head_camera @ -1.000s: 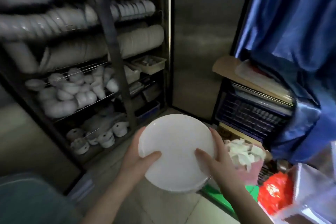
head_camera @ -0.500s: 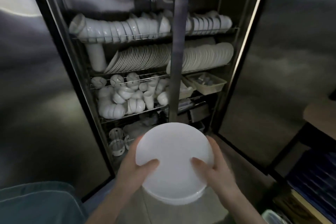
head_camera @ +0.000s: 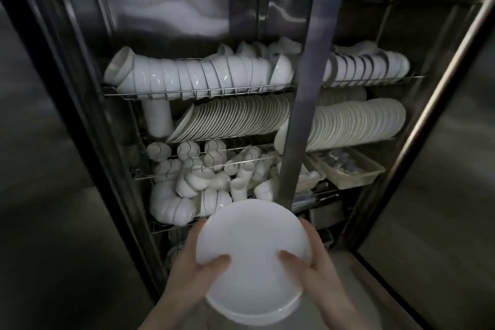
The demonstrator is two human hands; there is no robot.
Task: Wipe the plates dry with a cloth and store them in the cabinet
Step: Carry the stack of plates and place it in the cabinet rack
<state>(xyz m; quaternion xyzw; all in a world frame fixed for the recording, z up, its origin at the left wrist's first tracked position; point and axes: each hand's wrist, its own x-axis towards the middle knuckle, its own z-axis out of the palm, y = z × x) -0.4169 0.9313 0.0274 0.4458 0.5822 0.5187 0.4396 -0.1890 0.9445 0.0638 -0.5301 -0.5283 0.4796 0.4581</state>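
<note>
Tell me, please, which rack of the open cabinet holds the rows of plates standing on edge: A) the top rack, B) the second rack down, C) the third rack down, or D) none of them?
B: the rows of plates stand on edge on the second rack, under the bowls and above the cups.

Plain white plates [head_camera: 251, 257], steel-grey cabinet [head_camera: 308, 115]
</note>
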